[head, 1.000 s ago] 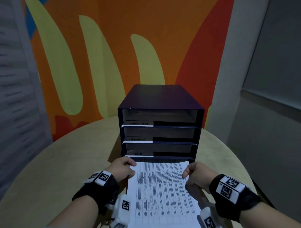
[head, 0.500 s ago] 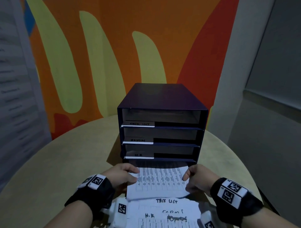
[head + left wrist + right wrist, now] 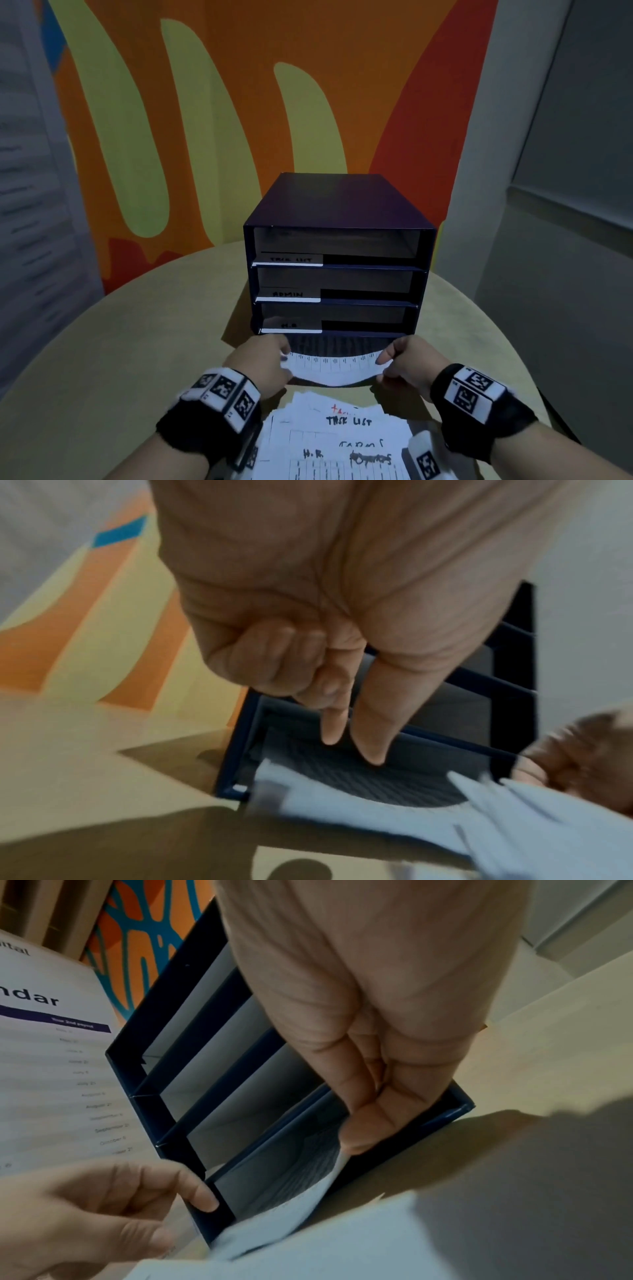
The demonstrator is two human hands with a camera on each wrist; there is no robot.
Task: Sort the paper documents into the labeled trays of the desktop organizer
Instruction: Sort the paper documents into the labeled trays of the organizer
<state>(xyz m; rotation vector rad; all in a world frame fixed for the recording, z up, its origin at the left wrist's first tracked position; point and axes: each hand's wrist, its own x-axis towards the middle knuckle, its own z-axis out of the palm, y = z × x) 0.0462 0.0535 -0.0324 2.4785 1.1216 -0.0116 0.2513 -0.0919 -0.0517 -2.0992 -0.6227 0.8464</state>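
The printed white paper sheet (image 3: 334, 371) has gone nearly all the way in since a sec ago: only its sagging near edge still sticks out of the bottom slot, below the H.R label (image 3: 291, 325), of the dark navy 3-tray desktop organizer (image 3: 337, 260) on the round beige table (image 3: 113, 349). Left hand (image 3: 263, 368) w/ thumb and forefinger pinching the left corner; right hand (image 3: 407, 366) pinching the right corner, both grips closed on the sheet. Filing prob. almost done. Remaining white paper stack (image 3: 342, 442), top marked TASK LIST, now lies uncovered nearer the person, i.e. next up.
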